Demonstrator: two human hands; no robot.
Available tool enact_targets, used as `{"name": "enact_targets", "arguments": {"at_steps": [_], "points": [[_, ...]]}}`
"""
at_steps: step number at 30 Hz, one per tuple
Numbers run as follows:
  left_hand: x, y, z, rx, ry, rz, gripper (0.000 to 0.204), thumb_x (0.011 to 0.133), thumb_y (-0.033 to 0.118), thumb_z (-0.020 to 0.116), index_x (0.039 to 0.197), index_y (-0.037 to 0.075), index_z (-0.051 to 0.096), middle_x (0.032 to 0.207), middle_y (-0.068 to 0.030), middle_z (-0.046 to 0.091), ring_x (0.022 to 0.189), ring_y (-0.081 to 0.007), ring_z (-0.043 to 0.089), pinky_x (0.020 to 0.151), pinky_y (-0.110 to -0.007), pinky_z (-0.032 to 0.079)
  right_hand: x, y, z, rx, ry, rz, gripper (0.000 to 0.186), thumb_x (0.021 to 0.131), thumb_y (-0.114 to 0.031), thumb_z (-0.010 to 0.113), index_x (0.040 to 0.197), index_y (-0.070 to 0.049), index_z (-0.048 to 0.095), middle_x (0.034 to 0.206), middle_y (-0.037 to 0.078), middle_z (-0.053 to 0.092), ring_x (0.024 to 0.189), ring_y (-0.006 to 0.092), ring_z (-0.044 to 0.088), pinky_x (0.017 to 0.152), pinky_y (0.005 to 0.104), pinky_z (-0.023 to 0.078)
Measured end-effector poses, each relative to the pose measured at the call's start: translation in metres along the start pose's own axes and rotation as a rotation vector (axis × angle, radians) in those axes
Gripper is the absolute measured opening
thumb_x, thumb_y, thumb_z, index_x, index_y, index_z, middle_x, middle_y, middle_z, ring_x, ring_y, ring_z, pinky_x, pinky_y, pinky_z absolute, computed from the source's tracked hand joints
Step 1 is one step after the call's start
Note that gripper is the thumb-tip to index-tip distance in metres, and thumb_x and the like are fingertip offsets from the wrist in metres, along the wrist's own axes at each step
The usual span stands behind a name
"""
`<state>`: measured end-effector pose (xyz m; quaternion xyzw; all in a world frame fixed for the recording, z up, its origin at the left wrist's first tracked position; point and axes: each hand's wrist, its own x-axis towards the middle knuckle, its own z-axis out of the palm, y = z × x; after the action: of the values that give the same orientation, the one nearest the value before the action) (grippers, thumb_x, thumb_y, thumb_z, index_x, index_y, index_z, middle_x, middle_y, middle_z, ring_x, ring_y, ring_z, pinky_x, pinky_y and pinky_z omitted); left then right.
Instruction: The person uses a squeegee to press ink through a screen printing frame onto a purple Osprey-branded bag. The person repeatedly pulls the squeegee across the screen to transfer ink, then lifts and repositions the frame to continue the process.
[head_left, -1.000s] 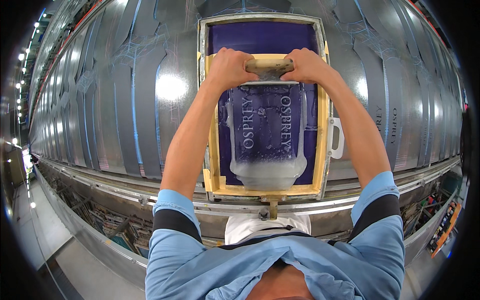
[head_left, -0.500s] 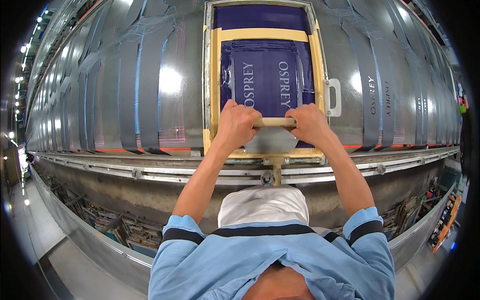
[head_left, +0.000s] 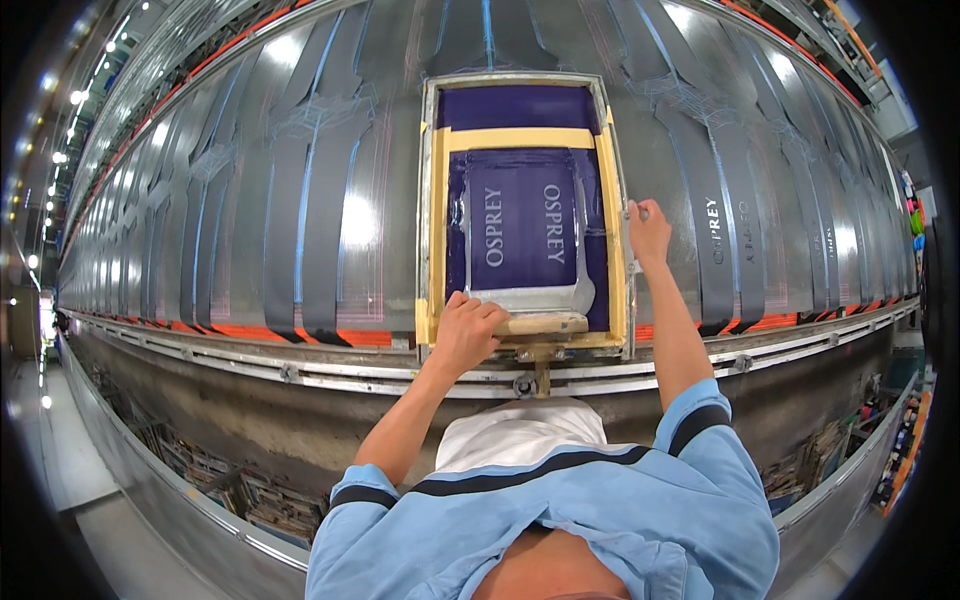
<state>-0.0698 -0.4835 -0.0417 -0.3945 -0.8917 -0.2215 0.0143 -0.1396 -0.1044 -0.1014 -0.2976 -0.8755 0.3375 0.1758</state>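
A metal screen-printing frame with yellow tape and a purple mesh bearing two pale lettered prints lies on the long table. At its near end sits a wooden-handled squeegee, beside a band of pale ink. My left hand is closed on the squeegee's left end. At the frame's right side, my right hand has its fingers closed round the side handle, which is mostly hidden behind it.
The glossy table stretches left and right with grey cut fabric strips, some lettered. A metal rail runs along its near edge. Racks of flat boards sit below at both sides.
Both hands pulled the squeegee from the far part of the mesh to the near end. My right hand has since left it and moved up-right to the frame's side handle.
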Motion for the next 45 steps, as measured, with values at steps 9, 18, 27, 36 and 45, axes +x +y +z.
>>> {"name": "enact_targets", "arguments": {"at_steps": [9, 18, 27, 36, 45], "points": [[0.167, -0.08, -0.035, -0.006, 0.235, 0.108, 0.015, 0.066, 0.012, 0.082, 0.079, 0.014, 0.074, 0.076, -0.0036, 0.072, 0.072, -0.0267, 0.067, 0.073, -0.041, 0.042, -0.011, -0.015, -0.019, 0.124, 0.04, -0.029, 0.028, 0.097, -0.032, 0.067, 0.095, -0.005, 0.064, 0.075, 0.019, 0.066, 0.069, 0.0378, 0.065, 0.066, 0.0453, 0.049], [0.167, -0.1, -0.013, 0.038, 0.252, 0.116, 0.031, 0.062, 0.005, 0.081, 0.092, 0.011, 0.078, 0.09, -0.0059, 0.077, 0.08, -0.0285, 0.069, 0.077, -0.042, 0.045, -0.005, -0.018, -0.023, 0.145, 0.035, -0.027, 0.028, 0.096, -0.032, 0.07, 0.093, -0.004, 0.065, 0.076, 0.017, 0.067, 0.07, 0.0357, 0.066, 0.068, 0.0432, 0.05], [-0.003, 0.019, 0.024, 0.101, 0.206, -0.051, 0.046, 0.059, 0.001, 0.075, 0.103, 0.013, 0.071, 0.107, 0.0012, 0.071, 0.089, -0.0208, 0.061, 0.08, -0.037, 0.043, -0.006, -0.024, -0.017, 0.103, -0.016, -0.072, 0.028, 0.096, -0.033, 0.069, 0.094, -0.005, 0.065, 0.082, 0.015, 0.068, 0.075, 0.0353, 0.065, 0.072, 0.0426, 0.05], [0.027, 0.032, 0.011, 0.156, 0.093, -0.187, 0.037, 0.061, 0.008, 0.083, 0.097, 0.015, 0.076, 0.098, 0.0019, 0.075, 0.09, -0.0212, 0.067, 0.083, -0.037, 0.046, -0.009, 0.018, 0.001, 0.313, -0.056, -0.124, 0.024, 0.098, -0.03, 0.066, 0.097, -0.006, 0.062, 0.089, 0.018, 0.07, 0.087, 0.0386, 0.071, 0.078, 0.0441, 0.052], [0.043, 0.019, -0.002, 0.176, -0.03, -0.168, 0.028, 0.066, 0.02, 0.089, 0.091, 0.015, 0.077, 0.087, 0.0007, 0.074, 0.082, -0.0221, 0.068, 0.077, -0.036, 0.046, -0.01, 0.009, -0.004, 0.318, -0.072, -0.01, 0.024, 0.099, -0.03, 0.064, 0.096, -0.006, 0.062, 0.081, 0.018, 0.068, 0.075, 0.0367, 0.069, 0.07, 0.0429, 0.05]]}}
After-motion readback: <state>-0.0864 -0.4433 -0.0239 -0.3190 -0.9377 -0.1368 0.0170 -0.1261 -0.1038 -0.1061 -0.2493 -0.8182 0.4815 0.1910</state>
